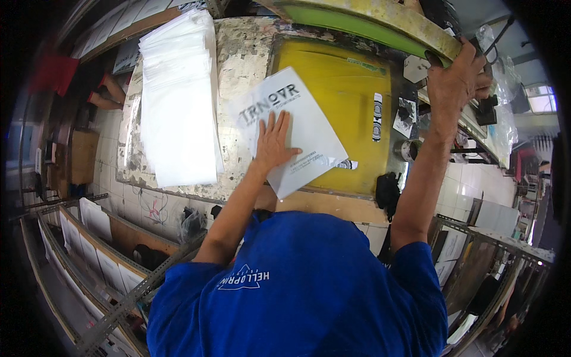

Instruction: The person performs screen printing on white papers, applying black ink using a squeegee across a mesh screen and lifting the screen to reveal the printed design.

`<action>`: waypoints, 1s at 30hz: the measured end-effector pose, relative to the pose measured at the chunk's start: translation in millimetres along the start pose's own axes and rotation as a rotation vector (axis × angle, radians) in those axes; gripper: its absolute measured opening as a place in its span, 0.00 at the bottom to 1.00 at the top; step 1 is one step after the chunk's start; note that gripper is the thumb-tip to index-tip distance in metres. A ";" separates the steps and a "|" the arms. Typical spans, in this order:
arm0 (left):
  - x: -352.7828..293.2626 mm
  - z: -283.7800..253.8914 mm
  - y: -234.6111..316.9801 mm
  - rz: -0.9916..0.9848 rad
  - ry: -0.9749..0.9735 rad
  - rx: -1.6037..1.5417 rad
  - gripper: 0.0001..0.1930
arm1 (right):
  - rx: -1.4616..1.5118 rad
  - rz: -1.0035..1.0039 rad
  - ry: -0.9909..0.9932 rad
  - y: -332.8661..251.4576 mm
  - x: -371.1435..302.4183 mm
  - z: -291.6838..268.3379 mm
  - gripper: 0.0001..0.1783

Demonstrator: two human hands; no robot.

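Observation:
My left hand [275,141] lies flat with its fingers spread on a white printed sheet [315,134], which bears dark lettering and is tilted across the table. The sheet's right part overlaps a yellow board [351,89], and its upper left edge is blurred. At the upper right, my right hand [455,77] has its fingers curled round the corner of a raised screen-printing frame [380,24] with a green inner side. Left of the sheet rests a tall, fanned stack of white sheets [179,113]. Patterned strips [377,118] lie on the yellow board.
The worktable [238,53] is stained. A round can [409,150] and a black bundle [388,190] sit by its right edge. Racks [101,250] with white sheets stand lower left, another metal rack [488,238] lower right. Another person's arm [110,94] shows at the far left.

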State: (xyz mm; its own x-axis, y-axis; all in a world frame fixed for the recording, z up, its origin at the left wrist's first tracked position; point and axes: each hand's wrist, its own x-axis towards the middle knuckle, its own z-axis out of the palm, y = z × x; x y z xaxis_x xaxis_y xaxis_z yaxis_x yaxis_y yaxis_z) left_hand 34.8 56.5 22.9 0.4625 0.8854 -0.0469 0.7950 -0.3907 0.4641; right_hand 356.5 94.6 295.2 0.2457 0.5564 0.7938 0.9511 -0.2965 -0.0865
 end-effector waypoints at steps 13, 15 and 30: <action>14.4 -40.1 -74.3 -0.102 0.128 0.114 0.45 | 0.124 0.068 -0.100 -17.8 -79.3 -35.5 0.39; 14.2 -30.1 -88.8 -0.061 0.139 0.112 0.44 | 0.118 0.062 -0.115 -15.2 -95.1 -34.9 0.42; 106.8 -0.9 -138.8 0.208 0.067 0.193 0.45 | 0.071 -0.008 -0.164 12.0 -222.3 -23.0 0.35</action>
State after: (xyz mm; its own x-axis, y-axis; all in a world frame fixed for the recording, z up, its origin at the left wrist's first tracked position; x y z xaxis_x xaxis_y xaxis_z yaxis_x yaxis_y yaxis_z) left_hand -26.5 205.5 -45.8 0.6012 0.7936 0.0930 0.7491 -0.6004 0.2800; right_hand 309.0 -50.6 131.6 0.2594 0.6793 0.6865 0.9626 -0.2390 -0.1273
